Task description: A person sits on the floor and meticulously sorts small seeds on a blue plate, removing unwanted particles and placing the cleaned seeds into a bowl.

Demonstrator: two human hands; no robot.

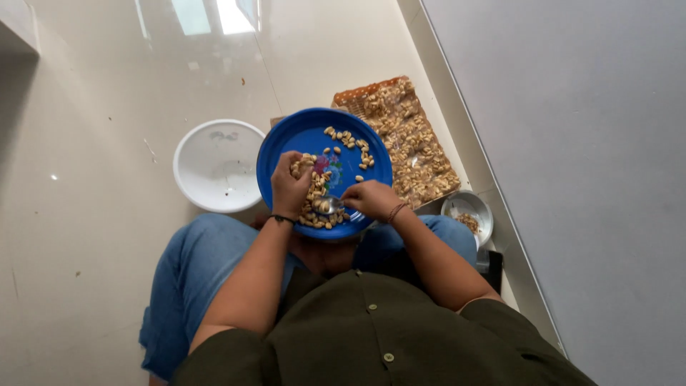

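Peanuts [314,196] on blue plate [300,136] — hands [289,189] among them

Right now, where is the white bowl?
In the head view, the empty white bowl sits on the floor at centre-left, right beside the blue plate of nuts, just beyond the left hand.

Soft, even daylight fills the scene. Window glare reflects off the glossy floor [207,18] at top, and a dim shadow falls at upper left. Wide-angle bending shows at the edges; detail is slightly soft.
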